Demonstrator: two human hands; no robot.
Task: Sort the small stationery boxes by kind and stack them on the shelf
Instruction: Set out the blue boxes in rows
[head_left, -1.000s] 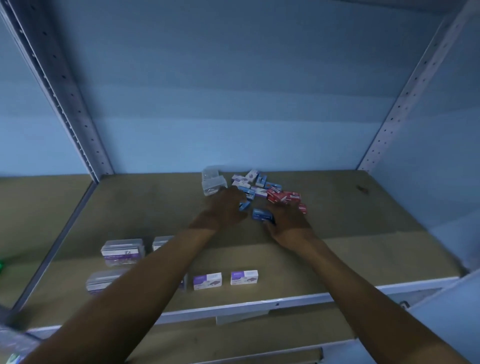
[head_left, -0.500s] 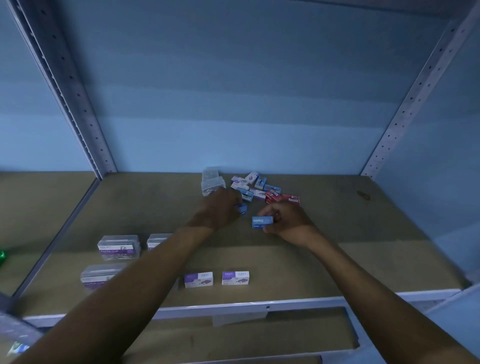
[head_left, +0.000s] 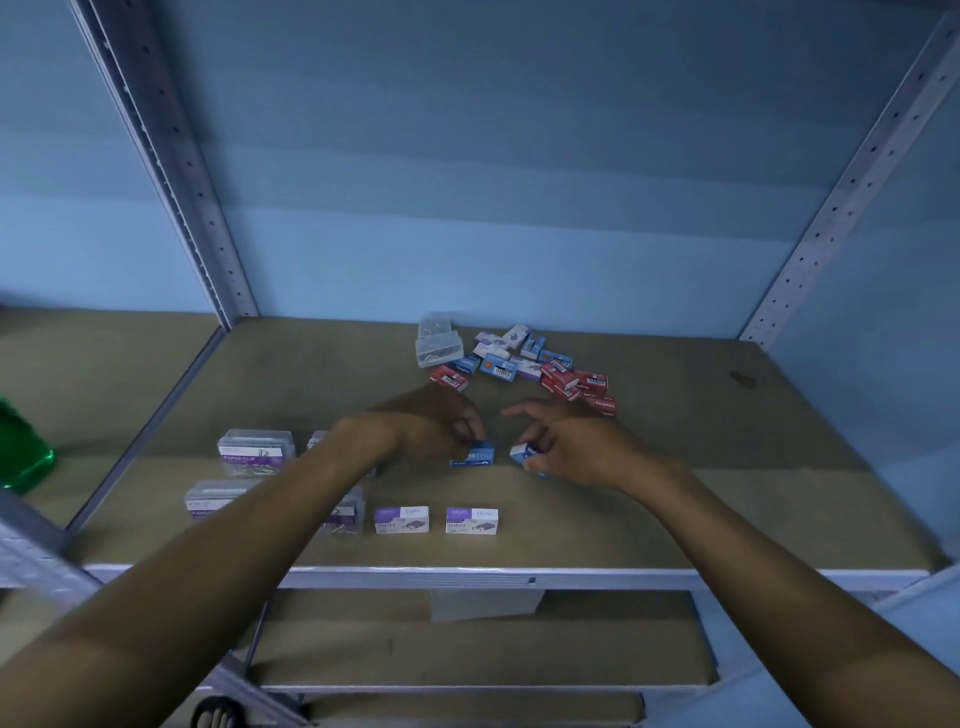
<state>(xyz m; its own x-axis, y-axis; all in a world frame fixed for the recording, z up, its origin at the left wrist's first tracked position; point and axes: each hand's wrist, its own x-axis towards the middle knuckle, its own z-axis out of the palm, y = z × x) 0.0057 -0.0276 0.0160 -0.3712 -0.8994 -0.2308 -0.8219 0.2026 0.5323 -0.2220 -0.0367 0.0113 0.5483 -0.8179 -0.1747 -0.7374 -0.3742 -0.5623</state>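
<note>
A: Dim blue wall behind, brown shelf board (head_left: 675, 493) between two perforated metal uprights. What sits at the back?

B: A loose pile of small boxes (head_left: 524, 364), blue, white and red mixed, some tilted on one another. Two clear plastic cases (head_left: 439, 343) touch its left edge. One red box (head_left: 449, 378) lies at the pile's near left corner.

A: Hands?

B: Both near mid-shelf, in front of the pile. Left hand (head_left: 431, 423) pinches a blue box (head_left: 475, 454) at its top edge, fingertips curled onto it; the box rests on the board. Right hand (head_left: 576, 447) grips a second blue-and-white box (head_left: 522, 453), thumb and curled fingers round it, index finger stretched out free. The two boxes are just beside each other, not touching.

A: Sorted stock?

B: Near the front edge, two purple-and-white boxes (head_left: 401, 519) (head_left: 471, 521) side by side, apart. Left of them, clear paper-clip cases (head_left: 255, 451) with purple labels, partly hidden under the left forearm; count unclear.

A: Anything else?

B: Green translucent object (head_left: 23, 452) on the neighbouring shelf, far left. Small dark mark (head_left: 742, 379) on the board, right rear.
</note>
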